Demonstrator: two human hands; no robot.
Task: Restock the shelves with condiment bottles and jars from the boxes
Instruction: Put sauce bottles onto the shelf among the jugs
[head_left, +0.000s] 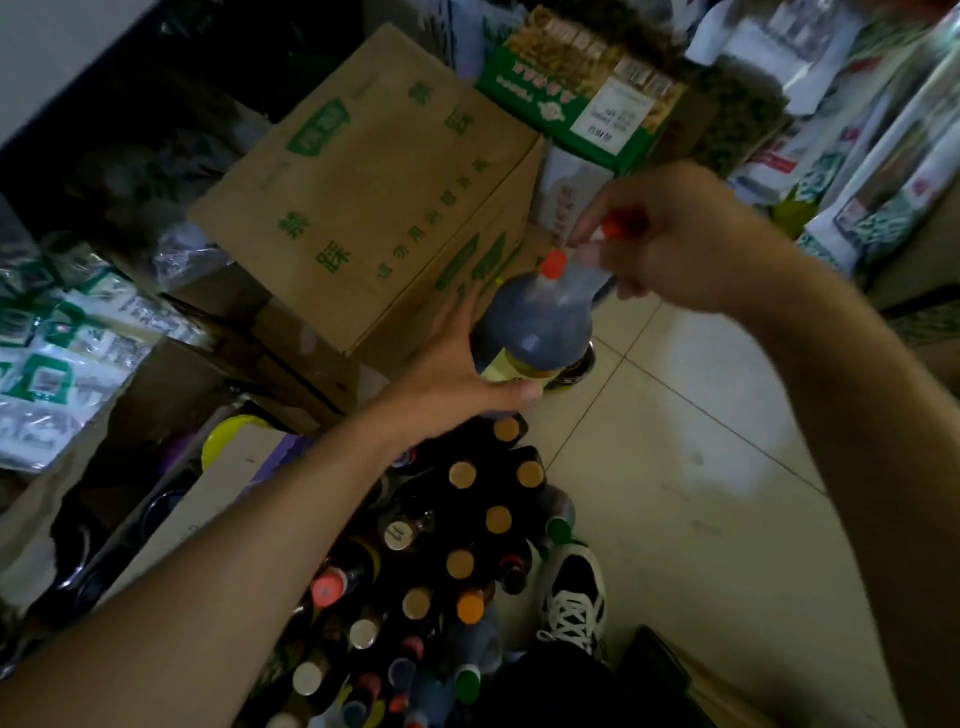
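Dark sauce fills the bottle (535, 327) we grip round its body with our left hand (452, 374) — held above the tiled floor (701, 467), just beside the cardboard box (374, 208). Our right hand (675, 244) pinches a second bottle (586, 260) by its red cap (621, 226) — more capped bottles (462, 561) stand crowded below

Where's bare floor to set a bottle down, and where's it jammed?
Free: tiled floor right of the standing bottles, ahead of the shoe, up to the bagged goods on the right. Crowded: standing bottles sit cap to cap; cardboard box and stacked packs fill the left. The left hand grips the dark bottle, right hand a red-capped bottle.
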